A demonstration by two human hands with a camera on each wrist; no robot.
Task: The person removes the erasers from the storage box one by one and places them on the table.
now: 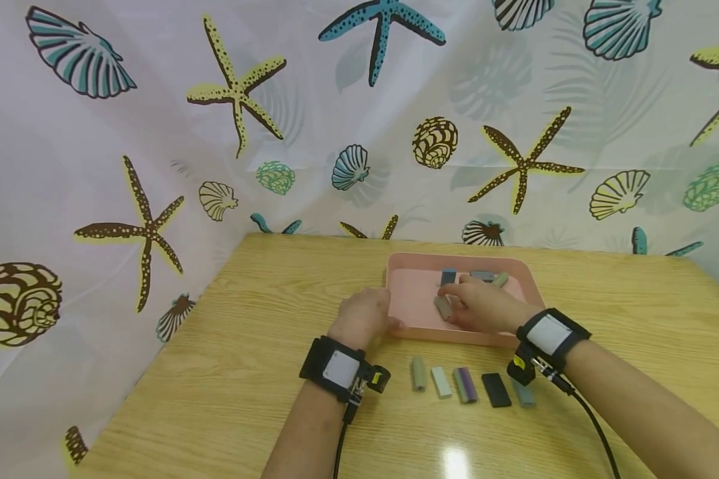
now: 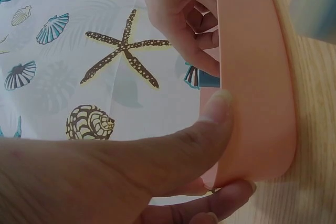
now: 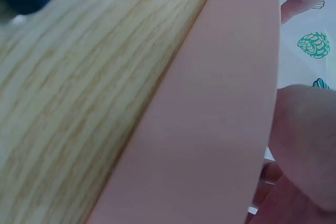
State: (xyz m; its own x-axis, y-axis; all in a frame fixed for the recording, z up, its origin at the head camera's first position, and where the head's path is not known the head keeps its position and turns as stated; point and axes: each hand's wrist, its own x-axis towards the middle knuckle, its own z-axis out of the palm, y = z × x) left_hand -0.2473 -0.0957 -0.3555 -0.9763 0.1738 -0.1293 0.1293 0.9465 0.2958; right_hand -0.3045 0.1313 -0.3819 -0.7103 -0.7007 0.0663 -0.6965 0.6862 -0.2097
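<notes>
A shallow pink tray (image 1: 407,332) stands on the table. At its left front corner my left hand (image 1: 362,316) grips the wall; in the left wrist view the thumb of this hand (image 2: 178,156) lies on the rim with fingers bent around the corner. My right hand (image 1: 485,305) reaches into the tray over the front wall and pinches a small grey-brown block (image 1: 443,307) between thumb and finger. Behind that hand in the tray are a blue-grey block (image 1: 448,276), a dark grey block (image 1: 482,275) and a green block (image 1: 500,279). In the right wrist view the tray wall (image 3: 210,98) hides the fingertips.
In front of the tray lies a row of small blocks: olive green (image 1: 418,374), pale green (image 1: 441,382), a green and purple pair (image 1: 465,385), black (image 1: 495,390) and grey-blue (image 1: 523,392). A patterned cloth (image 1: 335,120) hangs behind the wooden table (image 1: 263,332).
</notes>
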